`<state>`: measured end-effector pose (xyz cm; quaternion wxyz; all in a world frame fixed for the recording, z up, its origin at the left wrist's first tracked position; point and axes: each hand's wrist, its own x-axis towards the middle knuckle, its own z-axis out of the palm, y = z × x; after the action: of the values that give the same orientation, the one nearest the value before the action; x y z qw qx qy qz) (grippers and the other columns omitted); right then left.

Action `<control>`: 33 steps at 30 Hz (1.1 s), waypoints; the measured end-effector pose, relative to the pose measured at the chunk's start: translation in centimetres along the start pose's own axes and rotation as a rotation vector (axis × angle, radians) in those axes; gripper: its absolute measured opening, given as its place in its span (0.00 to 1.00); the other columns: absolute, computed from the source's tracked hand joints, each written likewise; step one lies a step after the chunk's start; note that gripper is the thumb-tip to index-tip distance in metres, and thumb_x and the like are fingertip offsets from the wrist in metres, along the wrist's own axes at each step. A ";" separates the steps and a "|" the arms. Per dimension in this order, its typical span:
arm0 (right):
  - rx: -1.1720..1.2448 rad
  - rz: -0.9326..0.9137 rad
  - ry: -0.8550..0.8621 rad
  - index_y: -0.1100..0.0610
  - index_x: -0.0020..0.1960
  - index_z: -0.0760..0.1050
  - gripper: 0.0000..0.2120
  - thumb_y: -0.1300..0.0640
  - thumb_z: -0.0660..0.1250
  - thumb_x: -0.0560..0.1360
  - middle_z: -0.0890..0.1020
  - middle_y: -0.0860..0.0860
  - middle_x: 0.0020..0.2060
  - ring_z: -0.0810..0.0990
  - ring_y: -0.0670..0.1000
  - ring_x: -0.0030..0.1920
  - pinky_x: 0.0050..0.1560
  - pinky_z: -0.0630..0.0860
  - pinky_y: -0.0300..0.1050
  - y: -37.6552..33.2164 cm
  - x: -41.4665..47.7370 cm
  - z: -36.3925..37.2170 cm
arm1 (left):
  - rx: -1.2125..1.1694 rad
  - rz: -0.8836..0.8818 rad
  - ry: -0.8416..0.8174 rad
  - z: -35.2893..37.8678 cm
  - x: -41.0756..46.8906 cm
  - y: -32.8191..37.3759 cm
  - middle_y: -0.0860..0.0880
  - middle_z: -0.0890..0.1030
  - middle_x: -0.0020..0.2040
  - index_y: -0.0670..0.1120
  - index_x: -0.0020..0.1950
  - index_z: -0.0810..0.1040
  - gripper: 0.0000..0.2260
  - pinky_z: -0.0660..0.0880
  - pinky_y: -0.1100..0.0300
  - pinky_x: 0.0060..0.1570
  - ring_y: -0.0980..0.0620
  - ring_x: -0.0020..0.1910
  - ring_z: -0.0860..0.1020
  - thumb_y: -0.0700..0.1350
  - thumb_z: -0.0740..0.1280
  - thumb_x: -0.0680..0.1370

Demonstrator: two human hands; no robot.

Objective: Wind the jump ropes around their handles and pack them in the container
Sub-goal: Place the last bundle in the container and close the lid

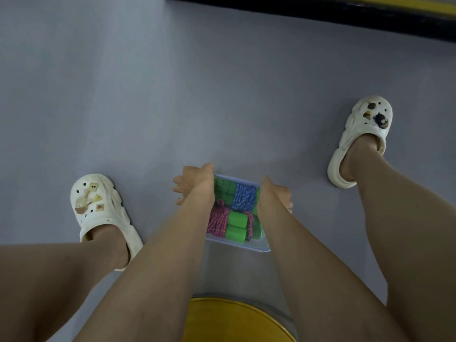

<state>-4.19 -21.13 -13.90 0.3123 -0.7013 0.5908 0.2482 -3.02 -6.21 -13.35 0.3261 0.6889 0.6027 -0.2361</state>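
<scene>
Evidently the wound jump ropes [244,198], blue and pink on green handles [237,224], sit packed inside the clear container [243,244] on the grey floor [172,95]. Left hand [195,186] and right hand [274,198] each curl over a side edge, gripping it. An uneven lift could tip it and spill or unwind the bundles
</scene>
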 end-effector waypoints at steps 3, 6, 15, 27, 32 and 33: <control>-0.012 -0.021 -0.017 0.56 0.59 0.75 0.24 0.44 0.62 0.68 0.75 0.58 0.59 0.70 0.60 0.59 0.61 0.67 0.53 -0.1 -0.1 -0.2 | -0.012 0.015 -0.028 -0.2 0.5 0.1 0.41 0.68 0.62 0.46 0.50 0.74 0.12 0.67 0.45 0.61 0.40 0.60 0.66 0.51 0.66 0.70; 0.018 -0.073 -0.080 0.56 0.61 0.74 0.26 0.43 0.64 0.69 0.74 0.59 0.61 0.70 0.61 0.60 0.63 0.68 0.55 0.1 -0.5 -0.6 | -0.021 0.061 -0.123 -0.8 1.1 -0.4 0.39 0.68 0.64 0.44 0.59 0.77 0.21 0.66 0.54 0.56 0.39 0.63 0.66 0.55 0.68 0.71; -0.287 -0.570 -0.227 0.43 0.69 0.66 0.21 0.47 0.63 0.77 0.53 0.55 0.72 0.55 0.60 0.70 0.66 0.63 0.59 1.9 -2.3 -2.6 | 0.552 0.863 -0.155 -3.6 -0.3 -1.4 0.47 0.66 0.68 0.54 0.68 0.73 0.19 0.59 0.51 0.67 0.46 0.68 0.65 0.53 0.67 0.77; -0.243 -0.673 -0.274 0.46 0.47 0.73 0.02 0.52 0.65 0.77 0.68 0.50 0.61 0.62 0.55 0.62 0.61 0.62 0.51 1.0 -0.6 -2.1 | 0.532 0.876 -0.308 -2.2 0.5 -0.8 0.47 0.73 0.61 0.50 0.60 0.79 0.11 0.60 0.51 0.62 0.46 0.65 0.66 0.50 0.66 0.78; -0.271 -0.666 -0.298 0.49 0.63 0.72 0.15 0.50 0.64 0.77 0.64 0.53 0.67 0.60 0.58 0.68 0.67 0.61 0.54 0.8 0.0 -2.0 | 0.445 0.851 -0.407 -2.9 1.7 0.0 0.47 0.79 0.60 0.48 0.60 0.81 0.13 0.67 0.52 0.66 0.48 0.63 0.74 0.48 0.69 0.76; -0.239 -0.638 -0.303 0.49 0.68 0.69 0.19 0.50 0.63 0.77 0.63 0.54 0.69 0.59 0.59 0.69 0.69 0.61 0.55 1.0 0.1 -2.1 | 0.411 0.845 -0.456 -3.3 1.8 -0.1 0.46 0.81 0.60 0.46 0.60 0.81 0.13 0.68 0.53 0.66 0.47 0.62 0.76 0.48 0.69 0.77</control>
<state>-5.15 -22.84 -12.70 0.3737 -0.8371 0.2564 0.3064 -3.06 -2.57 -12.48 0.3743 0.8529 0.1268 -0.3413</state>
